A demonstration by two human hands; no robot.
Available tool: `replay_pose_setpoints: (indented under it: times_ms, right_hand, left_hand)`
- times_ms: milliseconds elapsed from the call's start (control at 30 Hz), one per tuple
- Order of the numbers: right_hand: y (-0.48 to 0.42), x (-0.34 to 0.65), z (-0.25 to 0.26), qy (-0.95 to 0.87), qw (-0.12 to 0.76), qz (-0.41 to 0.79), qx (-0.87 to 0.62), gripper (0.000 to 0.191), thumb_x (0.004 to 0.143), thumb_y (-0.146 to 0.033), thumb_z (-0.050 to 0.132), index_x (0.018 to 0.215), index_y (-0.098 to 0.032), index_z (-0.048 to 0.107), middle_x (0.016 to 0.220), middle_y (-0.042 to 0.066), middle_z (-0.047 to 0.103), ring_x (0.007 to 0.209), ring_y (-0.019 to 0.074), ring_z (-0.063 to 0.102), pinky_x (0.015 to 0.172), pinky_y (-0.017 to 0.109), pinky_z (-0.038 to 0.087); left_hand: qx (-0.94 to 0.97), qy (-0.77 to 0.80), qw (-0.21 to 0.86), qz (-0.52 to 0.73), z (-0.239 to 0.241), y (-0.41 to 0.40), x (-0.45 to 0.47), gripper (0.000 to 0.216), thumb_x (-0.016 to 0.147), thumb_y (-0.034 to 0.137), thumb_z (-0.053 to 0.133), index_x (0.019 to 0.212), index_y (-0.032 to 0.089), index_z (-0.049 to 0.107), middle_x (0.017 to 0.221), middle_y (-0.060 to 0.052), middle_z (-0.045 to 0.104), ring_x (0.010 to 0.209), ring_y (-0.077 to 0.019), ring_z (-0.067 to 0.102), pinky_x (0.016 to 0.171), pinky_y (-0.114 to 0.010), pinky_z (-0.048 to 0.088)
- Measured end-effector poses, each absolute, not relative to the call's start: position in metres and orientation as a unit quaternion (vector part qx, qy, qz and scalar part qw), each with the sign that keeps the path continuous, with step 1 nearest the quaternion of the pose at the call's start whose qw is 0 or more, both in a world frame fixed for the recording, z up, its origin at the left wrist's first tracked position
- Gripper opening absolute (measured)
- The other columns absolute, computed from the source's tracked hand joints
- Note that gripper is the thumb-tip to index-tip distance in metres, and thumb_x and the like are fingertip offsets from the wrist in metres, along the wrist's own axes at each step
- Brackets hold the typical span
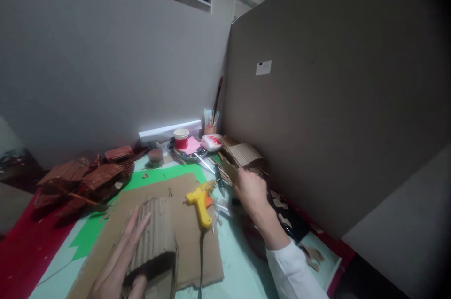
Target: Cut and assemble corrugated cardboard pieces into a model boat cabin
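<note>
My left hand holds a small cardboard model with a curved, corrugated top and an open end facing me. Its fingers lie along the model's left side, and the thumb is at the opening. Farther off to the right, my right hand is closed on a flat piece of cardboard, beside a stack of cardboard scraps. Its fingertips are partly hidden. Between my hands a yellow glue gun lies on a brown cardboard sheet, its cord running toward me.
Reddish-brown model boats stand at the left. At the back are a red paper cup, a small round tub and a brush holder. A dark-handled tool lies beyond the glue gun. Grey panels enclose the table.
</note>
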State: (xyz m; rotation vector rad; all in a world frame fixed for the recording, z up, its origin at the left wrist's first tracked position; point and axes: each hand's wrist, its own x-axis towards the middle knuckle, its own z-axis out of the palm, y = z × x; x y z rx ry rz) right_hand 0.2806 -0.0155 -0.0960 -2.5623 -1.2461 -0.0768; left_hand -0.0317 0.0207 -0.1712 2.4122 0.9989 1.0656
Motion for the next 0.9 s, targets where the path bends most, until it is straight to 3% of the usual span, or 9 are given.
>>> replay_pose_setpoints:
  times_ms: [100,300,367,433,533,667,800,900]
  right_hand:
    - [-0.025,0.281,-0.085,-0.444,0.249,-0.020,-0.860,0.024,0.098,-0.032,0.062,0.115,-0.016,0.064,0.112,0.007,0.068,0.094,0.0205,0.069,0.081,0.040,0.058]
    - [-0.034,0.247,-0.073,-0.615,0.453,0.083,-0.640,0.017,0.101,-0.022,0.052,0.093,-0.014,0.064,0.067,-0.003,0.066,0.055,0.0118,0.066,0.055,0.024,0.056]
    - [-0.038,0.232,-0.073,-0.655,0.494,0.091,-0.565,0.013,0.098,-0.020,0.053,0.091,-0.016,0.063,0.067,-0.002,0.067,0.054,0.0131,0.066,0.052,0.023,0.054]
    - [-0.042,0.220,-0.073,-0.696,0.517,0.084,-0.492,0.011,0.093,-0.017,0.055,0.090,-0.018,0.066,0.075,0.002,0.071,0.065,0.0161,0.069,0.059,0.027,0.056]
    - [-0.051,0.208,-0.075,-0.769,0.504,0.073,-0.387,0.024,0.086,-0.007,0.056,0.093,-0.022,0.073,0.089,0.006,0.075,0.081,0.0200,0.068,0.073,0.035,0.055]
    - [-0.061,0.200,-0.080,-0.842,0.430,0.025,-0.324,0.039,0.083,0.002,0.060,0.112,-0.023,0.071,0.098,0.007,0.072,0.085,0.0196,0.062,0.073,0.036,0.052]
    - [-0.065,0.196,-0.081,-0.869,0.378,0.002,-0.320,0.040,0.086,0.003,0.060,0.118,-0.021,0.066,0.104,0.009,0.071,0.088,0.0200,0.060,0.076,0.036,0.052]
    - [-0.066,0.196,-0.080,-0.879,0.362,0.006,-0.311,0.036,0.087,0.000,0.057,0.118,-0.018,0.063,0.099,0.010,0.071,0.082,0.0205,0.060,0.069,0.036,0.050]
  left_hand:
    - [0.838,0.348,0.164,0.387,-0.169,0.020,-0.031,0.070,0.093,0.020,0.047,0.154,0.044,0.026,0.166,0.005,0.028,0.149,-0.0275,0.028,0.121,-0.052,0.016]
    - [0.837,0.352,0.165,0.385,-0.153,0.014,-0.028,0.072,0.091,0.012,0.046,0.155,0.040,0.026,0.166,-0.001,0.029,0.150,-0.0258,0.026,0.119,-0.048,0.020]
    - [0.843,0.355,0.172,0.365,-0.146,0.012,-0.029,0.073,0.091,0.010,0.046,0.156,0.036,0.023,0.167,-0.006,0.026,0.150,-0.0274,0.024,0.118,-0.051,0.022]
    - [0.849,0.346,0.183,0.356,-0.139,0.011,-0.032,0.070,0.093,0.012,0.046,0.157,0.031,0.024,0.166,-0.010,0.026,0.151,-0.0294,0.023,0.118,-0.052,0.025]
    - [0.851,0.339,0.212,0.341,-0.130,0.006,-0.039,0.074,0.090,0.024,0.057,0.157,0.024,0.025,0.166,-0.014,0.023,0.151,-0.0333,0.022,0.118,-0.053,0.028]
    - [0.844,0.370,0.216,0.323,-0.121,-0.002,-0.049,0.069,0.094,0.017,0.049,0.157,0.026,0.023,0.168,-0.011,0.020,0.152,-0.0287,0.019,0.121,-0.052,0.023]
    - [0.844,0.378,0.206,0.321,-0.116,-0.013,-0.061,0.069,0.093,0.015,0.048,0.156,0.028,0.024,0.168,-0.008,0.022,0.152,-0.0291,0.020,0.121,-0.054,0.023]
    - [0.855,0.337,0.179,0.351,-0.116,-0.024,-0.070,0.067,0.089,0.007,0.047,0.152,0.025,0.032,0.164,-0.010,0.029,0.150,-0.0293,0.025,0.121,-0.051,0.025]
